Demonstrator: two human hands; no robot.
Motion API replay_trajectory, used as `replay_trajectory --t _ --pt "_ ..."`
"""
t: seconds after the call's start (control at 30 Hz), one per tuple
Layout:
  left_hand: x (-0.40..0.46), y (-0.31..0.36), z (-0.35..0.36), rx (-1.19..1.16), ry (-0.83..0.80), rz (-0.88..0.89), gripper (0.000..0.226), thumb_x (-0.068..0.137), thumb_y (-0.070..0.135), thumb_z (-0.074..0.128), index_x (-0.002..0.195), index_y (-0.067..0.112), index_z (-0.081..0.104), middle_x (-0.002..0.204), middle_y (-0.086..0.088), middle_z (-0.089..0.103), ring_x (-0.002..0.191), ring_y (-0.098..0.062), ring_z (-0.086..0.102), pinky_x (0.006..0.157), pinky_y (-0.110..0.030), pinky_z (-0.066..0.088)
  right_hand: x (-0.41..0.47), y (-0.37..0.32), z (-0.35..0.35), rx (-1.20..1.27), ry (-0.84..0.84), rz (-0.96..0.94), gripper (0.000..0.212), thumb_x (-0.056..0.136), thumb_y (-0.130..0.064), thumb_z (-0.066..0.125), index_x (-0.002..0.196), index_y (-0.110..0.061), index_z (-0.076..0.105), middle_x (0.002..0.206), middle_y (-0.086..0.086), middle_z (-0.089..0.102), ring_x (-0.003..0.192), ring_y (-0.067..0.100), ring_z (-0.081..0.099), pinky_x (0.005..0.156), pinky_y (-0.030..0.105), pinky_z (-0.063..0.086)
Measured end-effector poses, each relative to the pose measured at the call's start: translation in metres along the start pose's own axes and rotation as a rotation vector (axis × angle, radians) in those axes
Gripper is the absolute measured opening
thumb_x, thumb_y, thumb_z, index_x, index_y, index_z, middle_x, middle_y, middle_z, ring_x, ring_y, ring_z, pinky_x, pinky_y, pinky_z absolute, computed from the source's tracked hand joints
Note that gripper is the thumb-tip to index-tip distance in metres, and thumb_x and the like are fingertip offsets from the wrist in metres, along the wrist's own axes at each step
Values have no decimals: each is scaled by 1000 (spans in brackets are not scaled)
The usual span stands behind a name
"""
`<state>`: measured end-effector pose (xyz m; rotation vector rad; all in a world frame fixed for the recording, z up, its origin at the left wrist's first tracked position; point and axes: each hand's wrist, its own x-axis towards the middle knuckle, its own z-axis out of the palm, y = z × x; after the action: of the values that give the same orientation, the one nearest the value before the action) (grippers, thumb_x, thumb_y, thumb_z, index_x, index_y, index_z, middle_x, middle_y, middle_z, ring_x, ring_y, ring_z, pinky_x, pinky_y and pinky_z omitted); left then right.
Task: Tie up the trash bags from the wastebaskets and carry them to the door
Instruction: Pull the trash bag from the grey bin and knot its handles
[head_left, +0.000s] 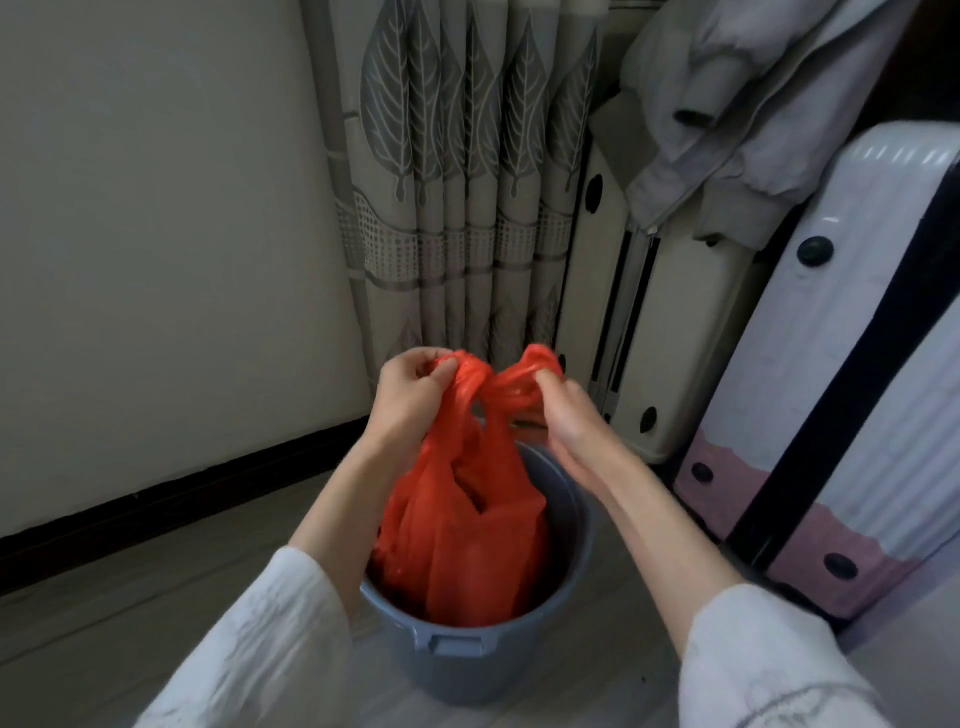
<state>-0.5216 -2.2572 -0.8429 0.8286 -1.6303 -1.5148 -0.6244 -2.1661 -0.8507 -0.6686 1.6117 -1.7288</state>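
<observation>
Red plastic bag halfway out of its grey bin, our two hands at the handles.

Pale wood-look floor (156, 587) meets a cream wall (156, 208) with a dark skirting board; one leaf-print curtain (467, 182) hangs behind, and two suitcases stand at right, one cream (670, 322) and one white-and-pink (841, 374). We count one wastebasket (462, 660) and one trash bag (467, 535), its lower part inside the bin. Our left hand (410, 395) and right hand (566, 421) each pinch a handle loop tight, fingers closed, the loops crossed between them.
</observation>
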Motion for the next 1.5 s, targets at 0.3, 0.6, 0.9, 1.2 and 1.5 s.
replay_trajectory --t 0.3,0.6,0.9,1.2,1.5 --pt "28 134 -9 -59 118 238 16 89 15 53 77 20 62 54 7 58 40 3 49 45 -11 43 23 -140 28 102 -83 -113 43 97 -34 24 76 -15 57 71 10 61 56 21 53 54 25 40" --pt "15 203 -79 -140 313 445 14 86 14 56 76 21 62 73 -2 62 72 -17 57 72 -32 49 6 -210 107 211 -267 -231 41 97 -32 24 88 -11 59 78 14 63 63 23 60 59 28 47" --pt "-16 200 -168 68 508 486 10 83 14 57 80 22 64 71 2 60 55 -3 54 52 -15 44 -21 -188 187 203 -572 -9 45 98 -43 18 93 -15 52 87 8 63 71 20 59 63 29 44" --pt "-44 49 -197 264 436 113 9 84 9 57 86 15 63 66 6 57 59 -4 51 49 -5 40 -26 -24 196 150 -442 305 39 97 -36 24 81 -16 53 88 14 63 70 26 60 62 30 46" --pt "-57 -57 -148 137 158 -150 16 86 8 58 75 18 63 67 -1 57 62 -12 54 58 -24 45 -17 48 123 -23 -199 337 45 98 -35 30 68 -13 55 53 5 63 63 22 58 63 35 47"
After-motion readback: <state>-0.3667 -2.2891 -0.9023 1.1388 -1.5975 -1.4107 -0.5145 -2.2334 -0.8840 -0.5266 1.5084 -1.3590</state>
